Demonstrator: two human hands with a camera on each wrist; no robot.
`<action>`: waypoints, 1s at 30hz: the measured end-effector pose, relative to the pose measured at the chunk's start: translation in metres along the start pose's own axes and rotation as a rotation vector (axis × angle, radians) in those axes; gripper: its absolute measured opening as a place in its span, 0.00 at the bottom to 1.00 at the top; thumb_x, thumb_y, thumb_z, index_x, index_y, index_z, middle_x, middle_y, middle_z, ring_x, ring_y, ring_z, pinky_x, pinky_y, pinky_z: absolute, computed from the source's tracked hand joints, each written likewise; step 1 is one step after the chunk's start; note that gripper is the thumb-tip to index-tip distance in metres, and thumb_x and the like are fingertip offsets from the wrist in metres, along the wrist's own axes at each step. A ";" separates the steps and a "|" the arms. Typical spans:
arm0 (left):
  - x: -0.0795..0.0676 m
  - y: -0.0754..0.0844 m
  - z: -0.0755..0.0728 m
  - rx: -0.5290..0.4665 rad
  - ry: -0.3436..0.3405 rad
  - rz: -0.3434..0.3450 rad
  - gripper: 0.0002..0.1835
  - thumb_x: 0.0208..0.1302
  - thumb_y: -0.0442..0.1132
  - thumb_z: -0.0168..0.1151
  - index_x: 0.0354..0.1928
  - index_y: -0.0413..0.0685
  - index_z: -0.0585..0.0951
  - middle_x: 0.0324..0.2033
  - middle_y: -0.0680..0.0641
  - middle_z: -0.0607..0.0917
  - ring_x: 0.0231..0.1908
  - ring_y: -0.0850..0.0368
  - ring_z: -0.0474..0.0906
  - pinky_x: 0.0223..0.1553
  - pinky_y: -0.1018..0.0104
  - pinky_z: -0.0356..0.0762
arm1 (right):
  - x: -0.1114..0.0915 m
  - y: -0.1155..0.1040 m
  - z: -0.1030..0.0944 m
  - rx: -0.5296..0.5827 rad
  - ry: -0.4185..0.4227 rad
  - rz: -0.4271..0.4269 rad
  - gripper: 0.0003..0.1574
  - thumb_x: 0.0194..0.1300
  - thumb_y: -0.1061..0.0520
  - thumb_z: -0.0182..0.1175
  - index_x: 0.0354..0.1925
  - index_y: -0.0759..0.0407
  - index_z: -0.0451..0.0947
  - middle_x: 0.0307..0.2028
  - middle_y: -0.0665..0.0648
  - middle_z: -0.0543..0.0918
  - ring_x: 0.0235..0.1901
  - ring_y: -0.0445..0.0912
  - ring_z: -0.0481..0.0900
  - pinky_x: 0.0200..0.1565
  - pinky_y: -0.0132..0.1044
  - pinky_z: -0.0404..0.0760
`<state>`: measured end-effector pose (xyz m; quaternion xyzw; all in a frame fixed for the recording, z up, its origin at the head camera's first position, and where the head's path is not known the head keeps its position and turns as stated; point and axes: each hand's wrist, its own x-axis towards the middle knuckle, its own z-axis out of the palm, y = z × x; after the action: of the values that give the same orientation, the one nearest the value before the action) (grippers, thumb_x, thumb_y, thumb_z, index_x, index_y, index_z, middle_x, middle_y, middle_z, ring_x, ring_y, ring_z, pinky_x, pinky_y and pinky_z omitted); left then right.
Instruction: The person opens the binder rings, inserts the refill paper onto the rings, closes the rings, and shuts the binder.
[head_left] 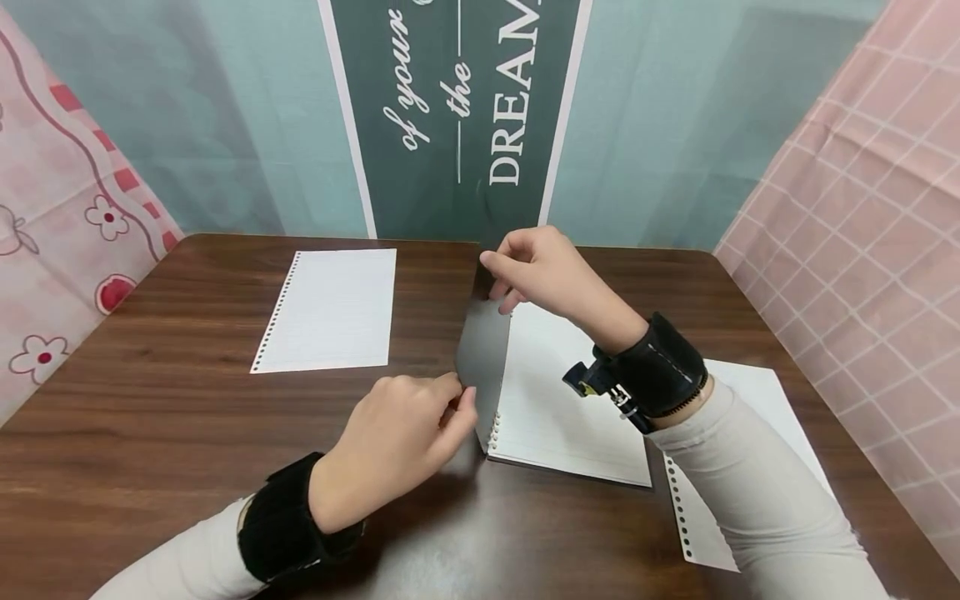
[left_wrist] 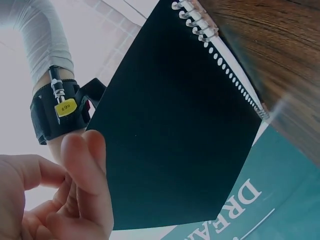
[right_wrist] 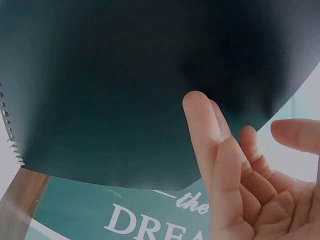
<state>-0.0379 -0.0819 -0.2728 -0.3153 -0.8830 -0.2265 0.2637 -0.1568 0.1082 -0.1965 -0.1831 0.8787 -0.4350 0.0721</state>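
Note:
A notebook lies open, lined pages (head_left: 558,400) up and its dark cover (head_left: 483,354) standing raised at the ring binding. My left hand (head_left: 401,433) pinches the near outer corner of that cover between thumb and index finger. In the left wrist view, its fingers (left_wrist: 82,175) overlap the cover corner. My right hand (head_left: 543,271) hovers at the far end of the cover. The right wrist view shows its fingers (right_wrist: 202,120) extended over the cover's dark face, with the thumb standing apart.
A loose punched sheet (head_left: 330,308) lies at the left of the wooden table (head_left: 187,433). Another punched sheet (head_left: 750,392) lies at the right, partly under the right forearm. A printed cloth (head_left: 637,125) hangs behind, with pink cloths at both sides.

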 end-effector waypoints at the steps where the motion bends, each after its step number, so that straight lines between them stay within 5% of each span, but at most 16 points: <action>1: -0.001 0.000 0.000 -0.011 -0.003 -0.006 0.20 0.60 0.33 0.60 0.13 0.52 0.67 0.10 0.59 0.59 0.13 0.70 0.49 0.16 0.79 0.47 | 0.000 0.002 0.001 -0.009 -0.003 0.002 0.17 0.73 0.51 0.56 0.37 0.65 0.79 0.31 0.62 0.88 0.22 0.44 0.86 0.41 0.38 0.84; 11: -0.006 -0.008 -0.004 -0.042 -0.011 -0.067 0.20 0.59 0.33 0.62 0.12 0.53 0.70 0.09 0.60 0.63 0.13 0.73 0.52 0.16 0.80 0.52 | 0.003 0.029 -0.010 -0.074 0.073 0.018 0.17 0.73 0.52 0.56 0.44 0.65 0.82 0.40 0.65 0.88 0.30 0.46 0.88 0.46 0.43 0.85; 19: -0.008 -0.016 -0.008 -0.232 -0.069 -0.167 0.20 0.60 0.32 0.62 0.11 0.54 0.73 0.09 0.62 0.67 0.14 0.74 0.55 0.18 0.77 0.60 | 0.004 0.052 -0.032 -0.126 0.150 0.067 0.22 0.74 0.51 0.54 0.56 0.64 0.78 0.55 0.66 0.82 0.54 0.55 0.80 0.56 0.49 0.76; 24: -0.009 -0.018 -0.010 -0.240 -0.090 -0.198 0.20 0.60 0.33 0.62 0.11 0.54 0.74 0.10 0.62 0.70 0.14 0.74 0.59 0.19 0.76 0.64 | 0.003 0.069 -0.043 -0.150 0.124 0.141 0.26 0.75 0.49 0.52 0.64 0.62 0.73 0.65 0.64 0.73 0.67 0.57 0.69 0.63 0.55 0.71; 30: -0.012 -0.022 -0.011 -0.255 -0.099 -0.216 0.20 0.61 0.33 0.62 0.12 0.55 0.75 0.10 0.62 0.69 0.15 0.73 0.58 0.19 0.75 0.62 | -0.001 0.087 -0.054 -0.188 0.029 0.225 0.34 0.76 0.46 0.50 0.72 0.62 0.63 0.71 0.66 0.67 0.71 0.59 0.64 0.66 0.57 0.69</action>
<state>-0.0411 -0.1091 -0.2767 -0.2601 -0.8877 -0.3482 0.1519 -0.1939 0.1965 -0.2328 -0.0829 0.9314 -0.3426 0.0904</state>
